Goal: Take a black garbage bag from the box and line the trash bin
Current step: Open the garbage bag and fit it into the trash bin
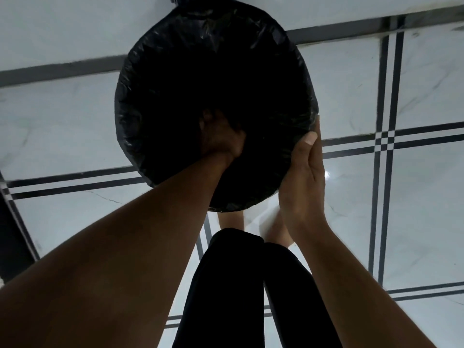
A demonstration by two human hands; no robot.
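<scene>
A round trash bin stands on the floor below me, its mouth covered by a black garbage bag (pixel 251 33) folded over the rim. My left hand (pixel 221 136) reaches down inside the bag's dark opening; its fingers are lost in shadow. My right hand (pixel 303 167) lies flat against the outside of the bin's right rim, fingers straight, thumb resting on the bag's folded edge. The box of bags is not in view.
The white marble floor (pixel 426 209) has dark inlaid stripes. A white wall with a dark skirting runs behind the bin. My legs in black trousers (pixel 251 285) and bare feet stand just in front of the bin. A dark object edges the far left.
</scene>
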